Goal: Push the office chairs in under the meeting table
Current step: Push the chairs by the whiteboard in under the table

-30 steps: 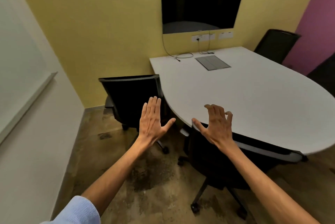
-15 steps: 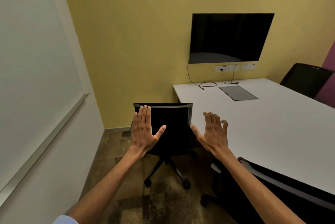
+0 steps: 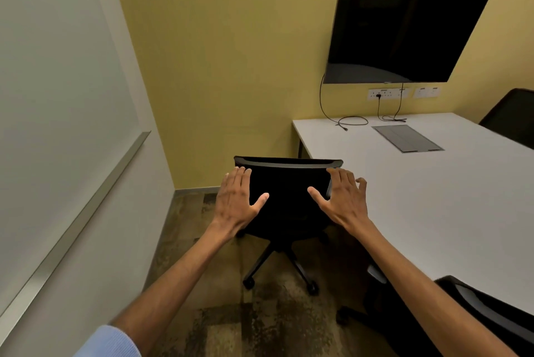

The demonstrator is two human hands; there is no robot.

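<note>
Meeting room, corner view: two open hands at the back of a black office chair beside a white table.

Nearest, lower right: a second black chair (image 3: 474,319), its back at the edge of the meeting table (image 3: 433,212). Middle: left hand (image 3: 235,202) and right hand (image 3: 342,202), fingers straight and loosely spread, thumbs out, palms facing the backrest of the office chair (image 3: 289,197); actual contact cannot be told. This chair stands on patterned carpet (image 3: 225,327) just beside the table's left edge, not under it, with a table leg (image 3: 300,144) just beyond it. On the tabletop: a grey cable hatch (image 3: 407,138) and loose cables (image 3: 351,120). Left: a whiteboard (image 3: 57,96) on the white wall. Far: a third chair (image 3: 511,117) across the table, wall sockets (image 3: 388,93), and a dark screen (image 3: 404,36) on the yellow wall.
</note>
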